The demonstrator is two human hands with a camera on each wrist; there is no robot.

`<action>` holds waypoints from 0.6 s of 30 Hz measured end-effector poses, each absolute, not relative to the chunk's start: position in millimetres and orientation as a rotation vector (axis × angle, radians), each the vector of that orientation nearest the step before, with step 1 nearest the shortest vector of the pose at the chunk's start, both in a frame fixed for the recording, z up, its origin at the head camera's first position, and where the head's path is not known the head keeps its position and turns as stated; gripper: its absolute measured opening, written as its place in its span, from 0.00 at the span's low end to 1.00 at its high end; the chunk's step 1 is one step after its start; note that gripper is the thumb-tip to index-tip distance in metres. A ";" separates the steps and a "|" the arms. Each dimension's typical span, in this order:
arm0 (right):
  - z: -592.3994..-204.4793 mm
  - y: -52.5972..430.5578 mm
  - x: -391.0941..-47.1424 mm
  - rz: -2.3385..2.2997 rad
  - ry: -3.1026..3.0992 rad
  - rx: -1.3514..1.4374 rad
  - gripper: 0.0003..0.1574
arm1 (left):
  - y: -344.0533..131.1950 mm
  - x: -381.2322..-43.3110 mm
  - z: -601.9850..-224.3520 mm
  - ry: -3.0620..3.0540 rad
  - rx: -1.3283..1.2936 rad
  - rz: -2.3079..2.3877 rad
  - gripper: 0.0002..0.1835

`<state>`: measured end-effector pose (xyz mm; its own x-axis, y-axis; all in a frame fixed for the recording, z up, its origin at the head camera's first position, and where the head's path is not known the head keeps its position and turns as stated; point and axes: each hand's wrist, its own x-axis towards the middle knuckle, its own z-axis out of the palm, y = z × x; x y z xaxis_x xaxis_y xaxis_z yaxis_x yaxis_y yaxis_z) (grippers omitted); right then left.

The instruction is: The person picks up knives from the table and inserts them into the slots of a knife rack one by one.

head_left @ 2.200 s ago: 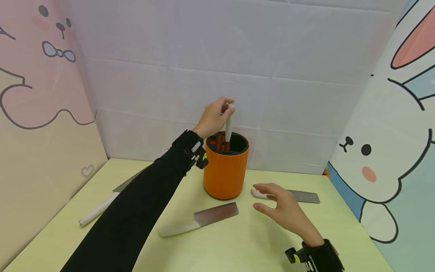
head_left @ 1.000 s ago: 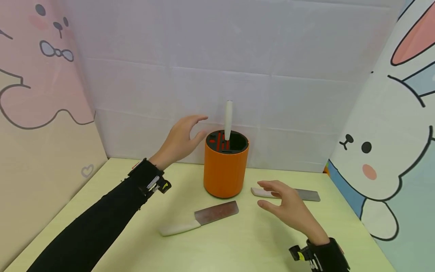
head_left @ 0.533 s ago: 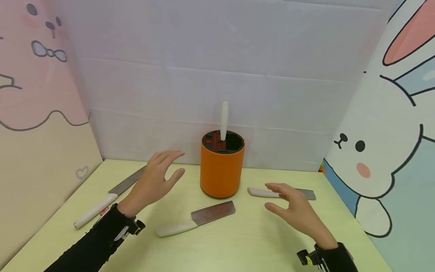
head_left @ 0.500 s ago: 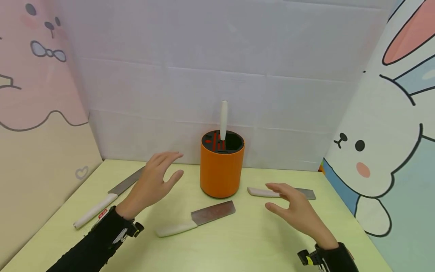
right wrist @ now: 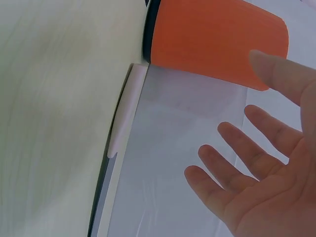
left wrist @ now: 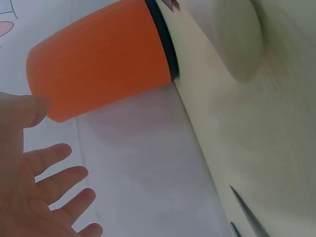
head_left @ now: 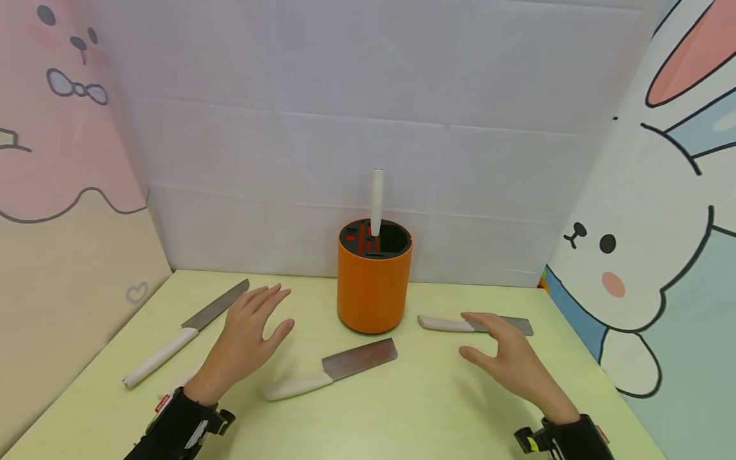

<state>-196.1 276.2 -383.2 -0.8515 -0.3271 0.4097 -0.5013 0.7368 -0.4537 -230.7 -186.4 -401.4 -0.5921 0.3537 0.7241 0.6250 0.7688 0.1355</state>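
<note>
My left hand (head_left: 241,342) hovers with spread, straight fingers between a long-bladed knife (head_left: 215,305) and a cleaver (head_left: 359,359) with a white handle. Part of another white handle (head_left: 183,378) shows behind my left wrist; the rest is hidden. My right hand (head_left: 512,358), fingers extended and thumb apart, overlaps a white-handled knife (head_left: 445,324) on the right. Both palms hold nothing in the left wrist and right wrist views. At the back, the orange knife block (head_left: 374,294) holds one upright knife, of which only the white handle (head_left: 376,201) shows.
All of this stands on a pale yellow table (head_left: 368,428). A white sheet (head_left: 287,160) hangs close behind the block. Panels with cartoon animals, one of them a rabbit (head_left: 650,255), flank the table on both sides.
My left hand has let go of the knife handle in the block and come down to the left over the table. My right hand has shifted slightly right. The block knife stays upright.
</note>
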 end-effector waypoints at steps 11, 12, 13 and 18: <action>-390.8 281.2 -199.5 0.780 -2.606 0.664 0.37 | -186.7 -224.1 -412.5 -2.335 -0.714 -0.497 0.29; -391.2 281.3 -199.9 0.775 -2.600 0.666 0.37 | -186.1 -222.9 -413.4 -2.350 -0.713 -0.498 0.30; -391.6 281.4 -200.2 0.771 -2.595 0.669 0.37 | -185.7 -222.0 -414.3 -2.363 -0.712 -0.499 0.30; -392.6 282.4 -201.4 0.762 -2.582 0.677 0.38 | -184.9 -220.0 -418.0 -2.411 -0.692 -0.486 0.31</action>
